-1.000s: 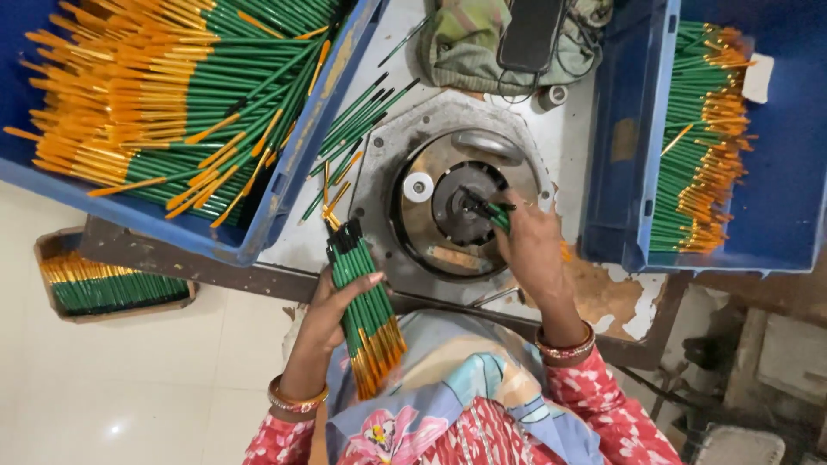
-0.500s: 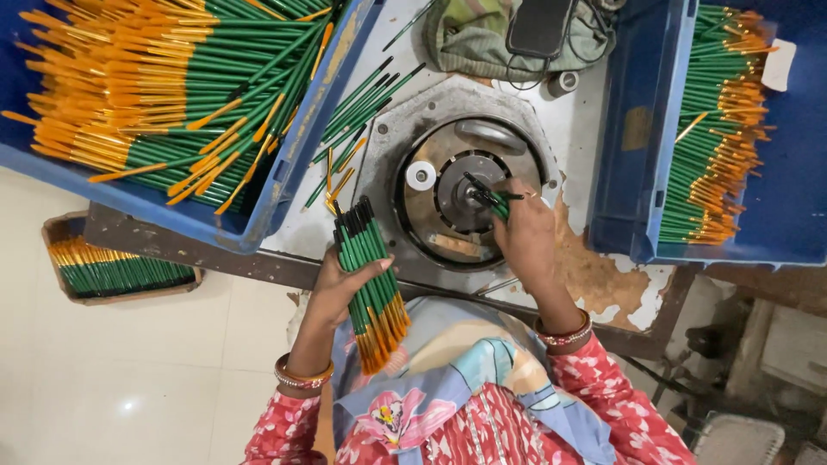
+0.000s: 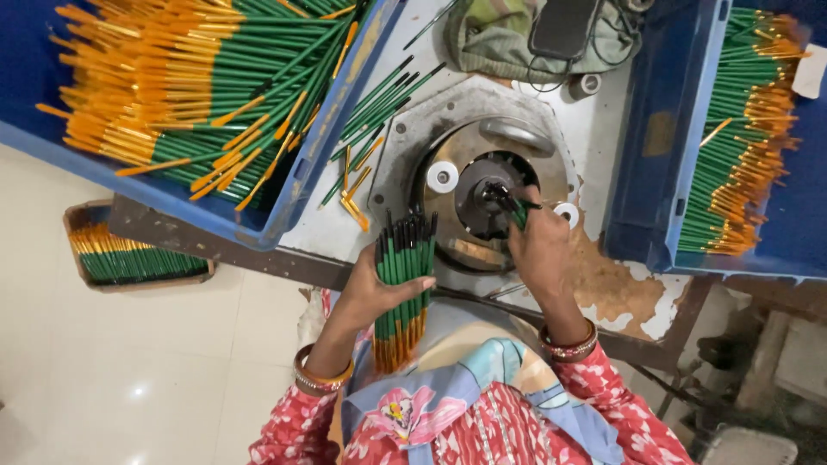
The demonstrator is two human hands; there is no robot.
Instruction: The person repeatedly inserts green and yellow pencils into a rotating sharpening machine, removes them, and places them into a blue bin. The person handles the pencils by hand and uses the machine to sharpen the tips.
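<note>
Two hands busy, left hand clutching pencil bundle, right hand pinching one pencil at machine

My right hand covers most of the single green pencil I press at the round machine head, so its length and far end are hidden. My left hand wraps the bundle of pencils, hiding its middle. The left blue crate and right blue crate are cut off by the frame's edges. The dark device on the green pouch is cropped at the top
</note>
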